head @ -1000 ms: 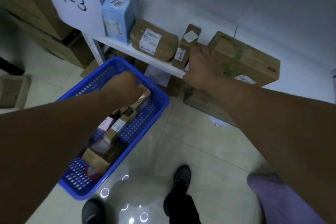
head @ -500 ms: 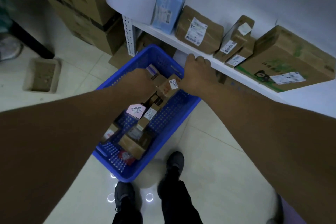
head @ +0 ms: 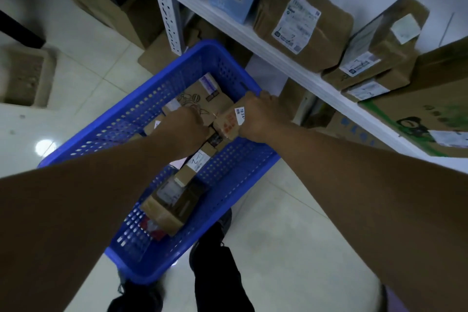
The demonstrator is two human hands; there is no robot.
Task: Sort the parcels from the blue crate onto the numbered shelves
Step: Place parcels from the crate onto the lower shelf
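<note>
Gripping the small labelled parcel with the right hand, fingers curled over its far edge, inside the blue crate by the right rim. Holding the left hand down among the other parcels just left of the right hand; fingers hidden, so closure cannot be told. Facing the white shelf, loaded with brown parcels, beyond the right hand

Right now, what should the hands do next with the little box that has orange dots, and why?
Probably lift it straight up out of the blue crate. The right hand seems to hold the little box, its white label faces up, and the box sits low among the other parcels. The left hand is down among those parcels, where it might steady them.
</note>
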